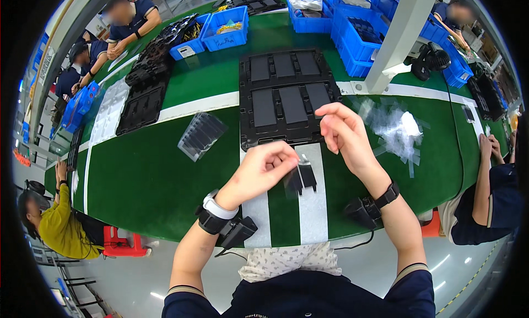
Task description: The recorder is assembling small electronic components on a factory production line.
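Note:
My left hand [267,172] is closed, thumb and forefinger pinched at the top of a small clear film piece with black strips [307,177]. This piece sits over a pale stripe on the green table, its left part partly transparent. My right hand [347,139] is raised to the right of it, fingers loosely bent and apart, with nothing visible in them. Just beyond both hands lies a black plastic tray [259,137] holding several dark flat rectangular panels [293,104]. To the left, a fanned sheet of clear film with black strips [202,136] rests on the table.
Right of the tray is a heap of clear film scraps [405,130]. Blue bins [226,37] and stacked black trays [144,97] stand farther back. A white post [399,48] rises at the right, near a small black fan [432,59]. Other people sit around the table.

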### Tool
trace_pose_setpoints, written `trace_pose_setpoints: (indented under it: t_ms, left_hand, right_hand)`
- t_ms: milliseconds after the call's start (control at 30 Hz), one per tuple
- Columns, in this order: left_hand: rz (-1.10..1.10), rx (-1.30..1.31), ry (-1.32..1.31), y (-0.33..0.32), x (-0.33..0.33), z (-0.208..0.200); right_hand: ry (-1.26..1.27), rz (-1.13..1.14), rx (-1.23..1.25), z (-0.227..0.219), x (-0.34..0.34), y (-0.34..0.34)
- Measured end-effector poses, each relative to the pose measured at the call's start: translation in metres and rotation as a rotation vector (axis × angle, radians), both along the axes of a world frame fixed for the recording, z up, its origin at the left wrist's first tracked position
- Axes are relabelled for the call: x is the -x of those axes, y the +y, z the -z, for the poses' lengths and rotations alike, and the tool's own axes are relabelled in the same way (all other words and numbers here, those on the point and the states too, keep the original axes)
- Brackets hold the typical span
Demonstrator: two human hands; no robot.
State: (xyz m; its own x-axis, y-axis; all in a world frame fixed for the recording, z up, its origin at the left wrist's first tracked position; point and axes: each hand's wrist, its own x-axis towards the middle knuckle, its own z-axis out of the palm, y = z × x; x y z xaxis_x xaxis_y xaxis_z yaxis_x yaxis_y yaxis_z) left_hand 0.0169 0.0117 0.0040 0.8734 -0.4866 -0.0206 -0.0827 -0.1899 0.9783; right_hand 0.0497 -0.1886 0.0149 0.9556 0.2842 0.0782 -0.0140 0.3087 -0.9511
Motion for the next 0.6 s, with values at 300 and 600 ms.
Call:
trace_pose_setpoints:
  t_ms: [300, 600]
  left_hand:
    - [-0.119, -0.366, -0.451, -0.007, -0.003, -0.013]
    - [-0.104, -1.183, -0.818, -0.038, -0.026, -0.007]
  right_hand:
    - [-0.178, -0.032, 0.148, 0.001, 0.012, 0.009]
    - [-0.587, 0.138, 0.297, 0.004, 0.012, 0.009]
